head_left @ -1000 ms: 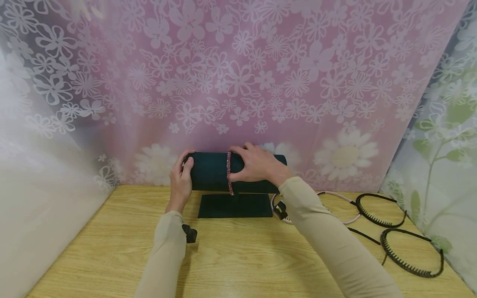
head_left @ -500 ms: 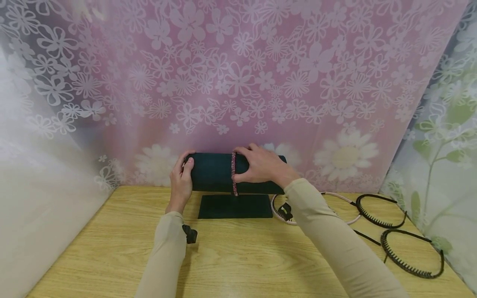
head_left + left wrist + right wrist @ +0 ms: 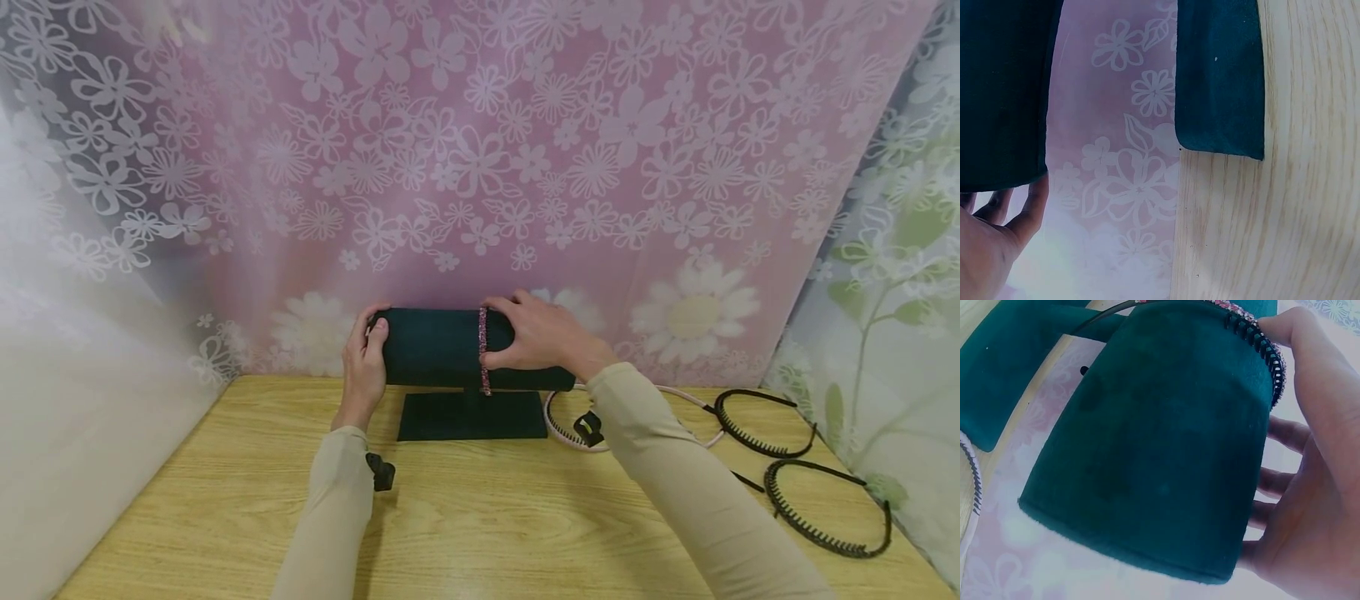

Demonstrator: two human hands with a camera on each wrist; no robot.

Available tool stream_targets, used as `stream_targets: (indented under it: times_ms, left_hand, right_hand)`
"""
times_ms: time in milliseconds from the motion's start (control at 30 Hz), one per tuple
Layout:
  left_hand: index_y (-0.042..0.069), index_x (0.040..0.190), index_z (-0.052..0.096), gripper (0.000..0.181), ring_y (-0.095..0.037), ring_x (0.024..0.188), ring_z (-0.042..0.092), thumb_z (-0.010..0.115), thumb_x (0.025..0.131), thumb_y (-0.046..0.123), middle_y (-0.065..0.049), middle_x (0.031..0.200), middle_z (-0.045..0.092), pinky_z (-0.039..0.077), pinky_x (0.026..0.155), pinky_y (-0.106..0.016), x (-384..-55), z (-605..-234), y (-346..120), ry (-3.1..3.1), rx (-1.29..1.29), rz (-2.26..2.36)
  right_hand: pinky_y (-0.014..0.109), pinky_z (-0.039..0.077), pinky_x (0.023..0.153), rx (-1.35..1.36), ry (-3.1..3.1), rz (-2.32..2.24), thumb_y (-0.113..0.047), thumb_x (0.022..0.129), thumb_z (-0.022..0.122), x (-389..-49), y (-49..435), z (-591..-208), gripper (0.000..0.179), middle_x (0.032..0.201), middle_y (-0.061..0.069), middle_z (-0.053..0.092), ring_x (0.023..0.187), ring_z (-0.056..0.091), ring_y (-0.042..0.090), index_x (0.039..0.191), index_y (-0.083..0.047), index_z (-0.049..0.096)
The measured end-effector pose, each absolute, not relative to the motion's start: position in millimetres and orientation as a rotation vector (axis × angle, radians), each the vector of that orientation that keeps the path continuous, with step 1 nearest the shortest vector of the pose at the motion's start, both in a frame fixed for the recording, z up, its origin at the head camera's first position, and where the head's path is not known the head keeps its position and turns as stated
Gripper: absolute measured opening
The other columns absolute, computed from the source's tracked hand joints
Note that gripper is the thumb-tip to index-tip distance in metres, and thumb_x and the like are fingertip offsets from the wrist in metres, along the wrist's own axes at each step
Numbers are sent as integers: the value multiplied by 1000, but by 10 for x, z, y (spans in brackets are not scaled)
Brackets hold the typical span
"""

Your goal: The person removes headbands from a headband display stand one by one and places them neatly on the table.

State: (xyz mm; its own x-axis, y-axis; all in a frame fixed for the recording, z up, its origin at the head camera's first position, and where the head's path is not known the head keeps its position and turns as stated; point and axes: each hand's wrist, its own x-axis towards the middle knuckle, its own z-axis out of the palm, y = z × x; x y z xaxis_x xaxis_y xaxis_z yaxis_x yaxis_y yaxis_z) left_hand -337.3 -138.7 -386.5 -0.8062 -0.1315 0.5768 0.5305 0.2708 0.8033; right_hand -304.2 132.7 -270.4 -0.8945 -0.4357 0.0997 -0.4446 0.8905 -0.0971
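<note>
A dark green velvet display stand has a horizontal roll (image 3: pixel 427 346) above a flat base (image 3: pixel 450 417). Around the roll sits a hair hoop (image 3: pixel 483 342) studded with pink stones, its black comb teeth (image 3: pixel 1264 349) lying against the velvet. My right hand (image 3: pixel 546 335) pinches the hoop, thumb on its front and index finger at the top; its other fingers reach behind the roll in the right wrist view. My left hand (image 3: pixel 363 367) grips the roll's left end, thumb in front. In the left wrist view, fingers (image 3: pixel 1036 203) show below the roll's end.
On the wooden table (image 3: pixel 465 517) to the right lie a pink toothed hair hoop (image 3: pixel 555 421), partly hidden by the right sleeve, and black toothed hoops (image 3: pixel 813 537). A floral pink curtain (image 3: pixel 480 150) hangs close behind the stand. Pale curtains flank both sides.
My right hand has slid the pink-stoned hair hoop to the right along the roll, past its middle. The left hand has kept its place on the roll's left end.
</note>
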Motion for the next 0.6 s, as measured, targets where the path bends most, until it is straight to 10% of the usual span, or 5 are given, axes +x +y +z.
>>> stream_targets:
  times_ms: [600]
  left_hand:
    - [16,141,57,41,-20,135,50,40,110,37,-4,148,55,32,118,-50,-3373,-3859,-1386,-1987,-366,-1546]
  right_hand:
    - [59,48,103,686,-2984,186,-66,83,69,-3010,1516,-2718,93,154,17,45,129,56,39,160,-25,36]
